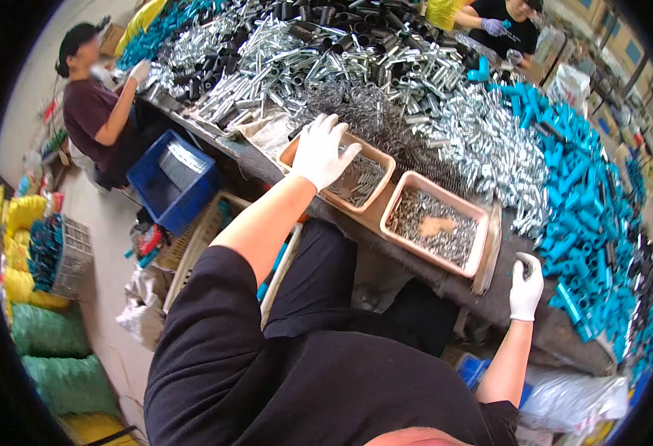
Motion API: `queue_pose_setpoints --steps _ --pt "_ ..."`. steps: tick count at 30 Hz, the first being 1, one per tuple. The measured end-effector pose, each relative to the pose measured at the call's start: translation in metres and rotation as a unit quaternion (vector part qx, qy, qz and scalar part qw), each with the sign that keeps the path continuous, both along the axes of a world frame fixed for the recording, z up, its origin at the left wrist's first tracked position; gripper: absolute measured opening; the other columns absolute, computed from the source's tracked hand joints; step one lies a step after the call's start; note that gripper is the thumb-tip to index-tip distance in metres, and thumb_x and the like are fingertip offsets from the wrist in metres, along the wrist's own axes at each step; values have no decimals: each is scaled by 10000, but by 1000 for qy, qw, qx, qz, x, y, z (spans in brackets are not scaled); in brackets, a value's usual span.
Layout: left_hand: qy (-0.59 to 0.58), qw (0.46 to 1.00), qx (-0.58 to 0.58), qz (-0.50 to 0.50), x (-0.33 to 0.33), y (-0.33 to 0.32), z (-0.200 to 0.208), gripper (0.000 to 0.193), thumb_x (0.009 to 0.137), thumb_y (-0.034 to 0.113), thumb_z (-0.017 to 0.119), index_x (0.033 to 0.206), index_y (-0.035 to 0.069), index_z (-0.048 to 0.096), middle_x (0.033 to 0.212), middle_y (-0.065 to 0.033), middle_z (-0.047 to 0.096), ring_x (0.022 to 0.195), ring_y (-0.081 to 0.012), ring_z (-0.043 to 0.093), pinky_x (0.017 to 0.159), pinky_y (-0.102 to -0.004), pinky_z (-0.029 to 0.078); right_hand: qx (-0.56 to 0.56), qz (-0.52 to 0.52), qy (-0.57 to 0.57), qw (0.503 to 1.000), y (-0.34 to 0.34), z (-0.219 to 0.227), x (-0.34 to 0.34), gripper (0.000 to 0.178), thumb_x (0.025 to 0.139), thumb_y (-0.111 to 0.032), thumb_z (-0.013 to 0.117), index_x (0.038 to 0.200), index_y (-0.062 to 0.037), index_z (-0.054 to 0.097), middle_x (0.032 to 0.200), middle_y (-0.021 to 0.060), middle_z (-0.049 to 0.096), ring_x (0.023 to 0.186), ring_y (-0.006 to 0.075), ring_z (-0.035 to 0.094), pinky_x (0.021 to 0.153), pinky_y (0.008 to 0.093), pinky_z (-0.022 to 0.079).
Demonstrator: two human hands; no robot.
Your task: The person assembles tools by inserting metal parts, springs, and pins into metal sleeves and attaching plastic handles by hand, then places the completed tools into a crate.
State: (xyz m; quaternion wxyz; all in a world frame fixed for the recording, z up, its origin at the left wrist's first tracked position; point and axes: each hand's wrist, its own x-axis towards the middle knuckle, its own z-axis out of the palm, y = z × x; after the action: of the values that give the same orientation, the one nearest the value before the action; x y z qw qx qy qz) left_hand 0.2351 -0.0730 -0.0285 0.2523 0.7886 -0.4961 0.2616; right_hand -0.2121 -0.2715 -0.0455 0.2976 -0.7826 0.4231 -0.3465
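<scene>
My left hand (322,154), in a white glove, is over the left side of a shallow pinkish-tan tray (384,195) of small metal pins. Its fingers are apart, and I see nothing held in them. A second tray (477,256) beside it holds small silvery metal parts, with a bare patch in the middle. My right hand (526,288), also gloved, rests near the table's front edge, to the right of that tray. Its fingers are curled together; what they hold, if anything, is hidden.
Silvery metal tubes (267,63), dark springs (356,111) and teal plastic sleeves (576,186) are heaped over the table. A blue crate (172,182) stands at the left. One co-worker (92,104) sits at the far left, another (509,26) across the table.
</scene>
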Motion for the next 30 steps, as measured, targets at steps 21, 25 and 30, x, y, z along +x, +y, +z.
queue_pose_setpoints --steps 21,25,30 --pt "300 944 -81 -108 3 16 22 137 813 126 652 895 16 641 893 -134 630 885 -320 597 806 -402 466 -280 258 171 909 -73 66 461 275 848 -295 639 996 -64 658 1076 156 592 1003 344 589 891 412 477" --pt "319 935 -81 -134 7 21 20 126 833 125 627 887 13 647 868 -135 634 845 -313 620 772 -379 488 -181 181 122 959 -103 74 407 353 829 -350 666 933 -13 675 1016 169 640 933 309 626 831 375 488" --pt "327 932 -73 -140 8 19 24 133 837 132 613 882 12 651 863 -134 632 833 -310 624 765 -377 491 -35 230 275 933 -116 79 368 428 794 -421 695 923 -15 651 893 129 673 782 233 625 759 341 497"
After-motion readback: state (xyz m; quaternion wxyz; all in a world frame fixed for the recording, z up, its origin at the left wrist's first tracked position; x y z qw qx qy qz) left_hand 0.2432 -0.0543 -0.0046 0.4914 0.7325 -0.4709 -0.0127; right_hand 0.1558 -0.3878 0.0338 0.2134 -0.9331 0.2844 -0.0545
